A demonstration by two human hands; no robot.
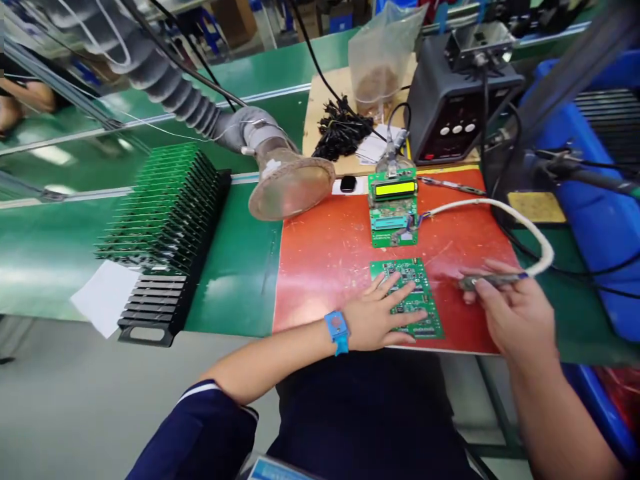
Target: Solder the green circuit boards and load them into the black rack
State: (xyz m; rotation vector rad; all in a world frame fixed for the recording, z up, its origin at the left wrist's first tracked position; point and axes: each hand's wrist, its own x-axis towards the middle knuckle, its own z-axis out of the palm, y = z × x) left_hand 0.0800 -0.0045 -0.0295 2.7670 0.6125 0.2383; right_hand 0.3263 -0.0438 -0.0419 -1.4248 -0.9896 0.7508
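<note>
My left hand (383, 312) lies spread over a green circuit board (426, 312), its fingertips on the components. A blue strap is round that wrist. To the right of the board, my right hand (517, 310) grips a grey handheld connector (493, 281), partly smeared by motion, and its tip is apart from the board. From it a white cable (533, 235) curves back to a second green board (393, 235), which has a lit yellow-green display (395, 189) and a teal socket. Both boards rest on a red mat (320, 267).
At left, a black rack (203, 247) holds several upright green boards, a white paper (106, 297) beside it. A fume hose hood (293, 187) hangs over the mat's back left. Behind are black cables (343, 127), a plastic bag (383, 60) and a dark control unit (447, 110); a blue bin (575, 153) stands right.
</note>
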